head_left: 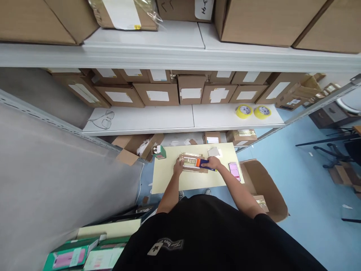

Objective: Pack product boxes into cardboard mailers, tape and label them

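Bearing an unreadable label [188, 165], the parcel [193, 169] lies between the left hand [178, 166], gripping its edge, and right hand [213, 162], clasping a tape dispenser [202, 163].

A flat cardboard parcel [189, 169] lies on a pale yellow table [166, 178], its long sides running left to right and a white label on its upper face. Glossy, yellowish clear tape [191, 154] glints along the far edge, with more of the same shine across the label. The left hand [178, 166] rests against the box's left end. Over the right half, a hand-held tape dispenser [202, 162], dark blue with a bright orange front, points leftward along the parcel, its rear end gripped in the right hand [213, 163].
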Demonstrator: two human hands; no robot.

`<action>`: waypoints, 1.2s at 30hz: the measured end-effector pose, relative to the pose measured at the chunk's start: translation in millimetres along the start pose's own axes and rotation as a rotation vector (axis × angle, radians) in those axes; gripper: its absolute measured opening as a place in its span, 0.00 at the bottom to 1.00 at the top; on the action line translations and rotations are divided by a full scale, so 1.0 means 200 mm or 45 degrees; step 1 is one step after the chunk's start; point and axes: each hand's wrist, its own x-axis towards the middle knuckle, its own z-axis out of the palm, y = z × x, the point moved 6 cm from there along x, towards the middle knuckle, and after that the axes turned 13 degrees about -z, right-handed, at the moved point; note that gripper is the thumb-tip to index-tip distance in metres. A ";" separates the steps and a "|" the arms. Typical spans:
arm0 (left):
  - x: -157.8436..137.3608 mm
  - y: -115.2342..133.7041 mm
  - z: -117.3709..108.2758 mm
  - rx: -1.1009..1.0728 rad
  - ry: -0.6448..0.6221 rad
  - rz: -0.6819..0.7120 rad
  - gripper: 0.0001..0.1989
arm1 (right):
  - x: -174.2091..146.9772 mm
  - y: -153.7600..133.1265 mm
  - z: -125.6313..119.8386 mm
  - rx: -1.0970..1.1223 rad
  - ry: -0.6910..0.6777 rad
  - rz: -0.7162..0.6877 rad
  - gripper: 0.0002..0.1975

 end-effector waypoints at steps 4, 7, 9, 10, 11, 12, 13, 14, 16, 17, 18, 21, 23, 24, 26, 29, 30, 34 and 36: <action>0.01 -0.01 -0.01 0.024 0.052 -0.084 0.34 | -0.20 0.31 -0.08 -0.046 -0.029 0.126 0.30; 0.01 0.00 -0.02 0.040 0.066 -0.084 0.33 | -0.32 0.50 -0.13 -0.078 -0.058 0.193 0.30; 0.01 0.01 -0.02 0.058 0.066 -0.091 0.31 | -0.34 0.56 -0.16 -0.096 -0.047 0.240 0.31; 0.00 0.01 -0.02 0.070 0.064 -0.100 0.31 | -0.33 0.57 -0.16 -0.114 -0.034 0.260 0.31; 0.00 0.02 -0.02 0.082 0.061 -0.106 0.30 | -0.31 0.56 -0.15 -0.136 -0.019 0.278 0.31; 0.00 0.02 -0.02 0.092 0.056 -0.108 0.30 | -0.28 0.54 -0.13 -0.158 -0.005 0.297 0.31; 0.00 0.02 -0.02 0.098 0.054 -0.105 0.30 | -0.23 0.51 -0.10 -0.176 0.009 0.315 0.30; 0.00 0.02 -0.03 0.102 0.054 -0.102 0.30 | -0.19 0.46 -0.05 -0.177 0.021 0.338 0.29; 0.01 0.02 -0.03 0.112 0.062 -0.103 0.30 | -0.09 0.36 0.06 -0.131 0.044 0.381 0.25; 0.01 0.02 -0.03 0.119 0.066 -0.103 0.30 | -0.04 0.31 0.12 -0.101 0.047 0.398 0.23; 0.01 0.02 -0.03 0.128 0.066 -0.104 0.29 | 0.00 0.26 0.17 -0.079 0.056 0.417 0.21; 0.01 0.02 -0.04 0.158 0.061 -0.104 0.29 | 0.03 0.19 0.31 -0.054 0.066 0.473 0.16; 0.01 0.02 -0.04 0.195 0.066 -0.112 0.28 | -0.02 0.23 0.36 -0.032 0.085 0.522 0.18; 0.01 0.03 -0.04 0.217 0.073 -0.122 0.28 | -0.07 0.27 0.38 -0.019 0.110 0.565 0.20; 0.01 0.03 -0.03 0.247 0.080 -0.133 0.28 | -0.18 0.39 0.42 0.115 0.223 0.742 0.22; 0.01 0.04 -0.03 0.242 0.096 -0.065 0.27 | -0.31 0.53 0.46 0.266 0.312 0.796 0.19; 0.01 0.04 -0.04 0.237 0.103 -0.035 0.26 | -0.33 0.56 0.46 0.299 0.323 0.789 0.18; 0.01 0.02 -0.05 0.272 0.133 -0.067 0.28 | -0.32 0.55 0.45 0.434 0.424 0.731 0.15; -0.01 0.02 -0.06 0.298 0.156 -0.075 0.28 | -0.26 0.47 0.44 0.525 0.515 0.617 0.15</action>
